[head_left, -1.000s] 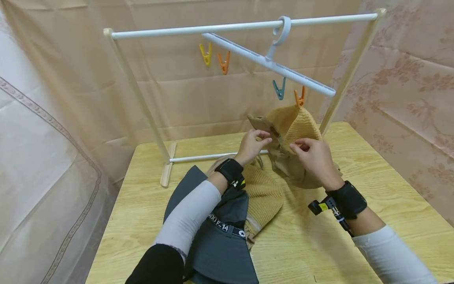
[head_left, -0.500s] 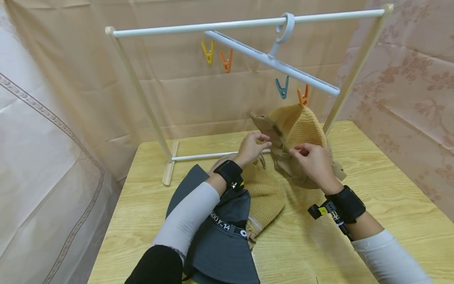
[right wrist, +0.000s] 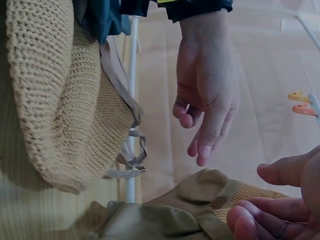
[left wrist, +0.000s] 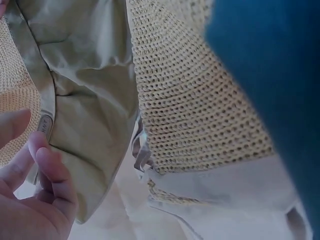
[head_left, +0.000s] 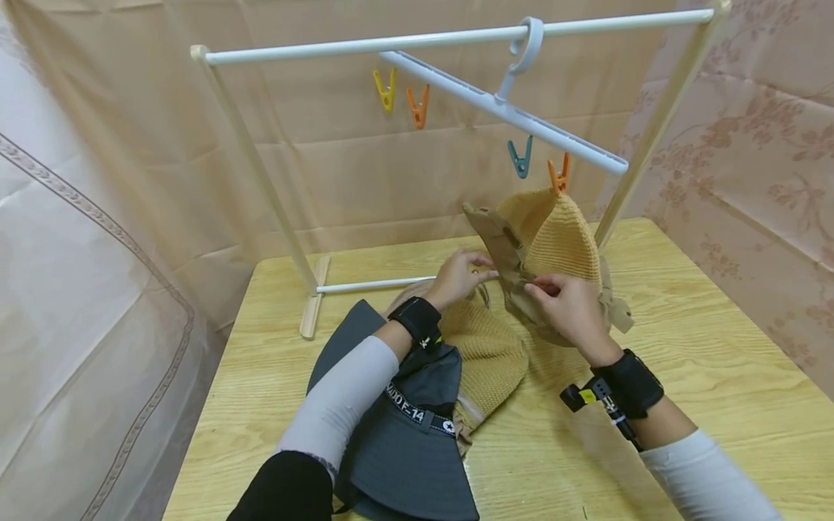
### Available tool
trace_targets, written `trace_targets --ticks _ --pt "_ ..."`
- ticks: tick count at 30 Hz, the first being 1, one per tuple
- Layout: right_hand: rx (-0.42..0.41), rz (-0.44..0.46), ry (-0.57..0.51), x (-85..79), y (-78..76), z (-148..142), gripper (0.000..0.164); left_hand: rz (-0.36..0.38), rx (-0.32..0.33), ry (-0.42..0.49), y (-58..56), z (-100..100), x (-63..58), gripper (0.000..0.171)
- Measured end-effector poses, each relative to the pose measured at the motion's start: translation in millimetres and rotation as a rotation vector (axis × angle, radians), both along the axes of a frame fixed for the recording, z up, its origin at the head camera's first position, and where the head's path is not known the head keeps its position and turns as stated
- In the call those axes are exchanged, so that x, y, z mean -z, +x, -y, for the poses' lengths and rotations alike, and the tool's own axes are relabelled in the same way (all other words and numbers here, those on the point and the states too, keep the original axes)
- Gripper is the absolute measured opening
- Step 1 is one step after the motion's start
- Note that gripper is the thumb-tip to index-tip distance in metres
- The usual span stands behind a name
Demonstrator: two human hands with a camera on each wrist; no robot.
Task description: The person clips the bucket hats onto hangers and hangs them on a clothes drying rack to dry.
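A tan hat with a yellow knitted crown [head_left: 563, 242] hangs from an orange clip [head_left: 559, 174], its olive-tan brim [left wrist: 92, 95] drooping. Beside the brim's left edge is my left hand [head_left: 456, 278], its fingers loosely bent; the right wrist view shows it apart from the fabric. My right hand [head_left: 570, 307] is at the front of the hat. Its thumb and fingers stand apart in the right wrist view, and whether the fingertips touch the fabric is unclear. Under my left forearm lie a dark grey bucket hat [head_left: 404, 449] and another yellow knitted hat [head_left: 489, 354].
A white hanger [head_left: 502, 108] hooks over the top rod [head_left: 358, 49] of a rack. Yellow [head_left: 385, 90], orange [head_left: 418, 107] and teal clips [head_left: 520, 158] hang from it. The rack stands on a wood-grain table [head_left: 704, 376] with cloth drapes behind.
Both hands have sunk slightly relative to the hanging hat. The head view has shifted a little. The hat remains on its clip and the hats on the table stay put.
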State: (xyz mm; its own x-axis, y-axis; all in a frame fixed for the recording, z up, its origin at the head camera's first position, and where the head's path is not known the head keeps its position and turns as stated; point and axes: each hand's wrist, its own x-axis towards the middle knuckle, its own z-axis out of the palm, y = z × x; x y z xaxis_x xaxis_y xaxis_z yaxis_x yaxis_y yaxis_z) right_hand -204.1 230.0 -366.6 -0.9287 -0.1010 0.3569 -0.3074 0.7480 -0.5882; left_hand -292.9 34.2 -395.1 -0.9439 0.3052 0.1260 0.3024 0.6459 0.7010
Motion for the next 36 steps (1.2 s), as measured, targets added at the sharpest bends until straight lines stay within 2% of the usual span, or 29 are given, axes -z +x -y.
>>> trace_targets --ticks 4,8,18,26,30,36 --pt "0.002 0.021 0.013 4.7 0.5 -0.4 0.028 0.038 0.013 0.003 0.8 0.8 0.4 0.030" --pt "-0.004 0.035 0.024 11.1 1.4 -1.2 0.028 0.076 0.052 -0.017 3.4 0.5 2.8 0.028" --pt "-0.022 0.109 0.027 28.3 7.1 -4.5 0.026 0.101 0.118 -0.049 9.5 -4.8 16.9 0.031" --pt "-0.074 0.179 0.034 34.5 10.8 -7.1 0.028 0.183 0.093 -0.128 14.9 -12.7 22.1 0.033" --pt "-0.083 0.190 0.049 37.3 10.7 -7.7 0.029 0.183 0.102 -0.151 15.5 -15.2 24.3 0.035" --pt "-0.089 0.237 0.072 43.4 9.4 -8.2 0.030 0.121 0.099 -0.222 16.4 -18.5 28.9 0.031"
